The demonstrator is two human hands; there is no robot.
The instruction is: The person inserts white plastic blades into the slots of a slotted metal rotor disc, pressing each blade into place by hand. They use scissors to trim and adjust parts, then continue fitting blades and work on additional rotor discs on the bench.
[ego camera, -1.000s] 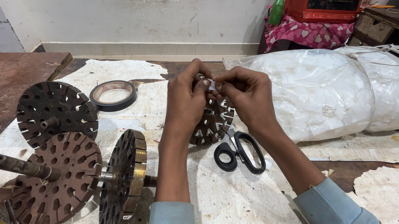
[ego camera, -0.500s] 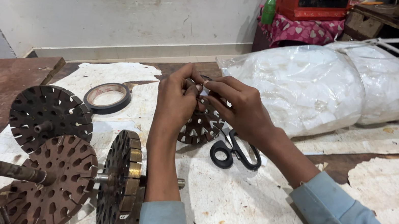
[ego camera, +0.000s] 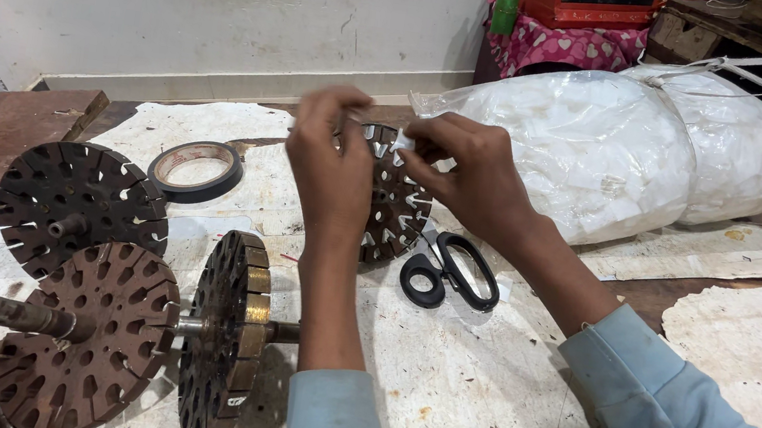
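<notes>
My left hand (ego camera: 332,166) and my right hand (ego camera: 465,174) meet over a brown slotted stator disc (ego camera: 394,208) that stands tilted on the table. White insulation strips sit in several of its slots. My right fingers pinch a small white paper strip (ego camera: 404,140) at the disc's top rim. My left fingers are curled at the same rim; whether they hold the disc or the strip I cannot tell. Black-handled scissors (ego camera: 452,272) lie just right of the disc.
A roll of tape (ego camera: 198,169) lies at the back left. Two slotted discs (ego camera: 78,204) (ego camera: 85,337) and a core on a shaft (ego camera: 223,335) stand at the left. A big white plastic-wrapped bundle (ego camera: 625,148) fills the back right. White paper sheets (ego camera: 454,400) cover the table.
The view has come closer and shifted; both hands stay at the disc's top rim, working the small white strip there.
</notes>
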